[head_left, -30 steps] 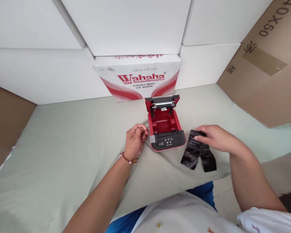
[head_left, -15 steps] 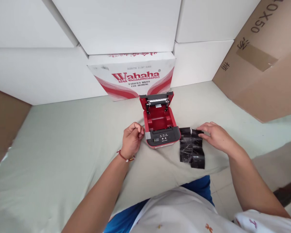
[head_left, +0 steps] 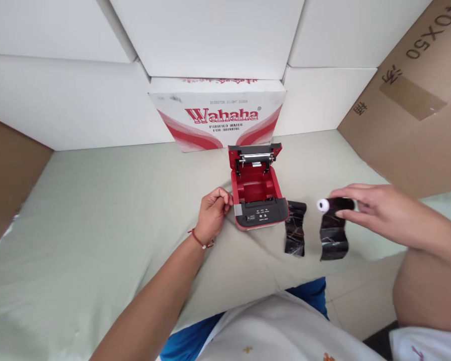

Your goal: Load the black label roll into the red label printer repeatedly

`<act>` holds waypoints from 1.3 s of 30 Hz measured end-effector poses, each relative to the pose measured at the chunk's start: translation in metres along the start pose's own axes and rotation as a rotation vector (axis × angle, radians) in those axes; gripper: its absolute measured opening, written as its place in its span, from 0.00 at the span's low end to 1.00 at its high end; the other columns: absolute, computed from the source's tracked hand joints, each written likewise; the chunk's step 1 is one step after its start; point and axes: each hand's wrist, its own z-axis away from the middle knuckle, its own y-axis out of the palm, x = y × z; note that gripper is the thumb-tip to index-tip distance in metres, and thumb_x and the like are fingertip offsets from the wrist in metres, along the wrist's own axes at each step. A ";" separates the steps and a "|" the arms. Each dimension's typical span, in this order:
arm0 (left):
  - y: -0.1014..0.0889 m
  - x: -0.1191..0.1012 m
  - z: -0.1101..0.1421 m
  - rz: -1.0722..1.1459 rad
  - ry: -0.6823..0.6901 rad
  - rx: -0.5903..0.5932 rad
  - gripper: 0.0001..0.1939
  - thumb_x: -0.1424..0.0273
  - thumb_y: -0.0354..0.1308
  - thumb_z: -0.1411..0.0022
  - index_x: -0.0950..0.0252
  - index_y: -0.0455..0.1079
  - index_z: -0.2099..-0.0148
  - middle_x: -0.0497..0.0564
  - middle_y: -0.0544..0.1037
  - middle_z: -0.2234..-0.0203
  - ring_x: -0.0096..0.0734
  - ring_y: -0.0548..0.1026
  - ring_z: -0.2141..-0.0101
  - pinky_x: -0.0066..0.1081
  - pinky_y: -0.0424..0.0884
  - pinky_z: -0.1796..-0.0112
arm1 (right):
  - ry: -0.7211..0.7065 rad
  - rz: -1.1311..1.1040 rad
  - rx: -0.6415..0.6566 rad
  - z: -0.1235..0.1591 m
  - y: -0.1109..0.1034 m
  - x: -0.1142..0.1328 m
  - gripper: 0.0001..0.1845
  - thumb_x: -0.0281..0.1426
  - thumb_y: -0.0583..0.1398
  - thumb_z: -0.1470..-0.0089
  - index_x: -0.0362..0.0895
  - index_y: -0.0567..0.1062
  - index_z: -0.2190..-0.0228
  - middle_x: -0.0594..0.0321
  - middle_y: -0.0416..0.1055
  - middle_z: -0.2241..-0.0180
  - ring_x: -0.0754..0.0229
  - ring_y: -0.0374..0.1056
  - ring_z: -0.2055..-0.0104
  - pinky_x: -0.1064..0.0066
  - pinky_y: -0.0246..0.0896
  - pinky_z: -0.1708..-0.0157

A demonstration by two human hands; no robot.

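A small red and black printer (head_left: 261, 213) stands with its lid (head_left: 255, 153) raised, its red inner compartment bare. Beside its left edge rests my left hand (head_left: 212, 210), fingers curled into a loose fist with nothing visible in it. My right hand (head_left: 372, 205) pinches a small black-wrapped roll (head_left: 340, 204) between thumb and fingers, to the right of the printer. The roll's near end is white with a dark hole, and a creased black strip (head_left: 333, 238) hangs below it. Another crinkled black strip (head_left: 295, 230) lies against the printer's right side.
A white Wahaha water carton (head_left: 218, 120) stands behind the printer, in front of stacked white boxes (head_left: 210, 35). Brown cardboard boxes flank the surface at right (head_left: 417, 125) and left (head_left: 11, 175). Pale green cloth (head_left: 116, 215) covers the surface.
My right hand has lifted the black roll and moved right, separating its strip from the other black strip. My left hand has stayed beside the printer. The camera view has shifted slightly.
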 end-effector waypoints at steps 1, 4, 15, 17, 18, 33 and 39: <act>0.000 0.000 0.000 -0.003 0.003 -0.001 0.05 0.73 0.61 0.53 0.62 0.67 0.76 0.43 0.69 0.81 0.21 0.60 0.80 0.24 0.53 0.77 | -0.010 0.043 0.032 -0.011 0.003 0.011 0.19 0.45 0.60 0.37 0.54 0.83 0.49 0.59 0.83 0.52 0.47 0.78 0.60 0.56 0.71 0.60; -0.001 0.001 0.000 -0.016 0.008 0.004 0.04 0.73 0.60 0.53 0.62 0.67 0.76 0.43 0.70 0.81 0.21 0.61 0.79 0.25 0.54 0.76 | -0.018 0.132 0.099 -0.046 0.024 0.041 0.17 0.36 0.60 0.38 0.53 0.83 0.51 0.59 0.85 0.54 0.46 0.79 0.56 0.58 0.69 0.57; -0.004 0.004 -0.001 -0.004 0.001 0.001 0.03 0.73 0.60 0.51 0.63 0.68 0.74 0.43 0.70 0.80 0.21 0.60 0.79 0.25 0.54 0.76 | -0.193 -0.315 0.130 -0.047 0.001 0.049 0.18 0.45 0.63 0.37 0.52 0.85 0.51 0.56 0.81 0.54 0.55 0.76 0.61 0.65 0.71 0.62; -0.006 0.006 0.000 -0.023 0.019 -0.001 0.03 0.73 0.60 0.50 0.62 0.68 0.74 0.43 0.70 0.80 0.22 0.60 0.79 0.25 0.55 0.76 | -0.229 -0.365 0.169 -0.048 -0.010 0.055 0.19 0.45 0.65 0.37 0.52 0.86 0.50 0.58 0.80 0.58 0.59 0.74 0.67 0.68 0.69 0.68; -0.006 0.007 0.002 -0.047 0.038 -0.013 0.04 0.73 0.60 0.49 0.62 0.68 0.74 0.43 0.70 0.80 0.22 0.61 0.79 0.25 0.55 0.75 | -0.246 -0.363 0.179 -0.051 -0.011 0.061 0.19 0.44 0.65 0.37 0.52 0.86 0.49 0.59 0.80 0.60 0.60 0.73 0.68 0.69 0.68 0.70; 0.029 -0.031 0.081 -1.095 1.154 0.160 0.21 0.79 0.56 0.34 0.65 0.72 0.40 0.63 0.84 0.50 0.39 0.83 0.59 0.35 0.80 0.62 | -0.051 0.269 0.028 -0.134 0.050 0.151 0.19 0.31 0.58 0.34 0.49 0.81 0.46 0.50 0.85 0.54 0.44 0.81 0.54 0.62 0.71 0.60; 0.039 -0.034 0.093 -1.218 1.151 0.239 0.16 0.78 0.56 0.34 0.67 0.75 0.45 0.64 0.88 0.57 0.38 0.83 0.70 0.35 0.79 0.73 | -0.049 0.289 0.057 -0.149 0.060 0.153 0.18 0.27 0.56 0.34 0.44 0.83 0.50 0.44 0.85 0.55 0.40 0.82 0.52 0.59 0.72 0.60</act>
